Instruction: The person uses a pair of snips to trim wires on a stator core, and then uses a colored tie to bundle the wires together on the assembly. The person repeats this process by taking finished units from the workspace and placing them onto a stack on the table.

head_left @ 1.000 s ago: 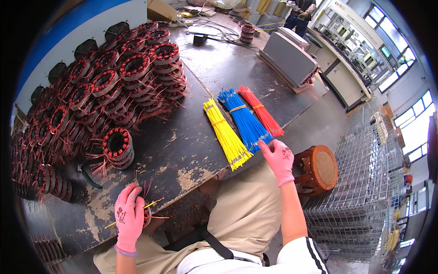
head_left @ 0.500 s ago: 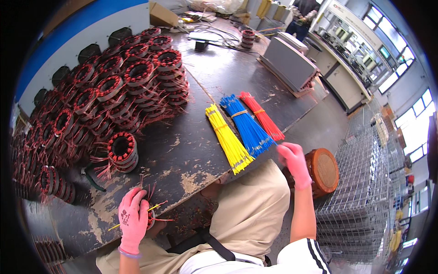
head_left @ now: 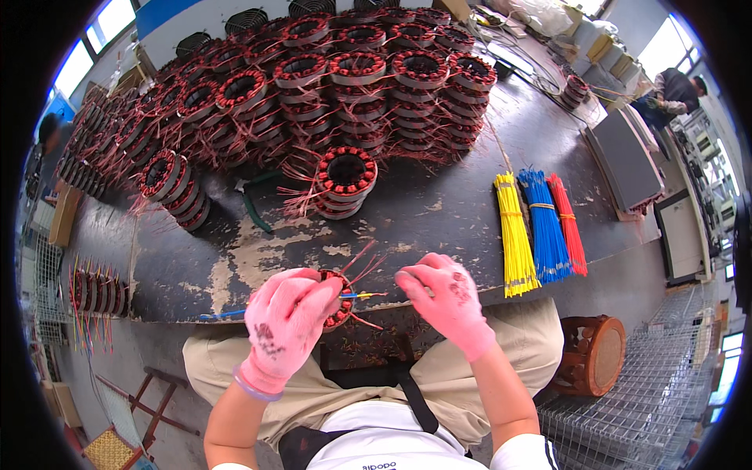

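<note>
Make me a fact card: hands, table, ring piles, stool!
Left hand: pink glove, holding a ring; a blue strand pokes out
Right hand: pink glove, beside the ring; can't tell if it's holding anything
Table: yellow bundle, blue bundle, red bundle, side by side
Ring piles: many, toward the table's back
Stool: brown, round, at right

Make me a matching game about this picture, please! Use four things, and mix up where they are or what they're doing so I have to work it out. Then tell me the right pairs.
Things:
1. Left hand
2. Yellow wire bundle
3. Red wire bundle
4. Round wooden stool

Places and states:
A. Just right of the blue wire bundle
B. Beside the person's right knee
C. Holding a wound ring
D. Just left of the blue wire bundle

Right pairs: 1-C, 2-D, 3-A, 4-B
</note>
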A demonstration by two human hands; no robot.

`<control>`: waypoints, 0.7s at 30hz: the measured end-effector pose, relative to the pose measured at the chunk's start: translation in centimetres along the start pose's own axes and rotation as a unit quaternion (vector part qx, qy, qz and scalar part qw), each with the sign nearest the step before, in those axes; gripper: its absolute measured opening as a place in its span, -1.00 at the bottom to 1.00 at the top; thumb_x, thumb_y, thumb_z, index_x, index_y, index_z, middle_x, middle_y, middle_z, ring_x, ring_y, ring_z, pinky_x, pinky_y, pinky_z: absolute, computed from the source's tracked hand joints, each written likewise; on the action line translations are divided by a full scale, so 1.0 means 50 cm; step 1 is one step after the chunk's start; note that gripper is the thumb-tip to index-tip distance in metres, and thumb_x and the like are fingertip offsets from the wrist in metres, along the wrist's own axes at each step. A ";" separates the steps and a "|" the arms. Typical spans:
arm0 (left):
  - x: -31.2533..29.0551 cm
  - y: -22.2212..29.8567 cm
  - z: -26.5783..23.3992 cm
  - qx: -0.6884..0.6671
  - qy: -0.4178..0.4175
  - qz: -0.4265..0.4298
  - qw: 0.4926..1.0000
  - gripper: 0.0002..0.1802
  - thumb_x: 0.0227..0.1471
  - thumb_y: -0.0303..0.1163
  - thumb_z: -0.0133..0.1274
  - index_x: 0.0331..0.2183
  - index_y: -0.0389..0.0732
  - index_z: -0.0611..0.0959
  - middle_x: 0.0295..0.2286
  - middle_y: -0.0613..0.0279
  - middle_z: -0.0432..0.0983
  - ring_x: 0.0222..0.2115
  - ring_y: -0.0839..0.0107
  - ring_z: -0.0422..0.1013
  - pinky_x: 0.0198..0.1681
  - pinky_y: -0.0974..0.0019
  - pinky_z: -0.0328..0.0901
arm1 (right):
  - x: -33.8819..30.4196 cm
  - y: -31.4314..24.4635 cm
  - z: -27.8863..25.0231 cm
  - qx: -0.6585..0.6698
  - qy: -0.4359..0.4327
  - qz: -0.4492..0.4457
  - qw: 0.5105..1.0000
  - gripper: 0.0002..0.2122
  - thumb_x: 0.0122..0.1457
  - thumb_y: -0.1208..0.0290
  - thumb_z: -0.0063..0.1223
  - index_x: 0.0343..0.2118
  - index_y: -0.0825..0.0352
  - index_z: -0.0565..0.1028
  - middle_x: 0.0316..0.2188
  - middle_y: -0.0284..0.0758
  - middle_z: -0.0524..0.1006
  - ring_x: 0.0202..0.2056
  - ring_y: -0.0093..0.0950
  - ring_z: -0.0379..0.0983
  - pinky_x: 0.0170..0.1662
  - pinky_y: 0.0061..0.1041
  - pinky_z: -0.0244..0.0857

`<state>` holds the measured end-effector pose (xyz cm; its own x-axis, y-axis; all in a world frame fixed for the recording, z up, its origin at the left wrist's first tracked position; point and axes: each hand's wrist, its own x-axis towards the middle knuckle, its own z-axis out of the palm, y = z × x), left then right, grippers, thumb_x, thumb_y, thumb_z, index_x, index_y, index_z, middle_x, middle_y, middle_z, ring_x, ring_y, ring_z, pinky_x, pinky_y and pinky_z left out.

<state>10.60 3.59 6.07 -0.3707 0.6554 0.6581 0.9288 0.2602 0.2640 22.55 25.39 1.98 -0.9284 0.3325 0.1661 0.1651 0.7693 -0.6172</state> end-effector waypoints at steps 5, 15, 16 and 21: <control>-0.049 -0.006 0.089 -0.078 -0.025 -0.151 0.985 -0.60 0.00 -0.56 0.23 -0.07 -0.11 0.64 -0.31 0.17 0.45 -0.39 0.16 0.48 -0.38 0.19 0.41 | 0.033 -0.005 0.090 0.058 -0.103 -0.005 0.993 -0.77 0.21 0.25 0.14 -0.25 0.31 0.67 -0.40 -0.18 0.53 -0.30 -0.19 0.48 -0.21 -0.23 0.35; -0.084 -0.024 0.160 -0.166 -0.023 -0.226 0.960 -0.66 0.12 -0.72 0.00 -0.05 -0.30 0.52 -0.10 0.01 0.35 -0.27 0.23 0.47 -0.19 0.25 0.43 | 0.047 -0.026 0.121 0.252 -0.126 0.125 0.951 -0.81 0.20 0.36 0.14 -0.26 0.38 0.60 -0.34 -0.16 0.56 -0.25 -0.20 0.55 -0.19 -0.33 0.40; -0.083 -0.029 0.162 -0.157 -0.020 -0.208 0.965 -0.69 0.12 -0.72 0.00 -0.08 -0.30 0.51 -0.12 0.01 0.37 -0.28 0.21 0.47 -0.20 0.24 0.43 | 0.044 -0.022 0.128 0.258 -0.113 0.117 0.952 -0.82 0.20 0.37 0.14 -0.27 0.40 0.60 -0.34 -0.16 0.56 -0.26 -0.22 0.55 -0.20 -0.34 0.40; -0.083 -0.034 0.158 -0.206 -0.041 -0.193 0.958 -0.78 0.09 -0.67 0.07 -0.18 -0.29 0.51 -0.19 0.03 0.42 -0.31 0.11 0.49 -0.26 0.17 0.42 | 0.024 -0.016 0.124 0.260 -0.026 0.084 0.962 -0.87 0.18 0.44 0.16 -0.29 0.39 0.58 -0.37 -0.21 0.56 -0.30 -0.24 0.53 -0.22 -0.33 0.40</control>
<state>10.59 6.01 -2.68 -0.6702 0.6239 0.4021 0.6360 0.2033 0.7445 19.26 21.82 -2.10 -0.9207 0.3904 0.0004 0.1378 0.3260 -0.9353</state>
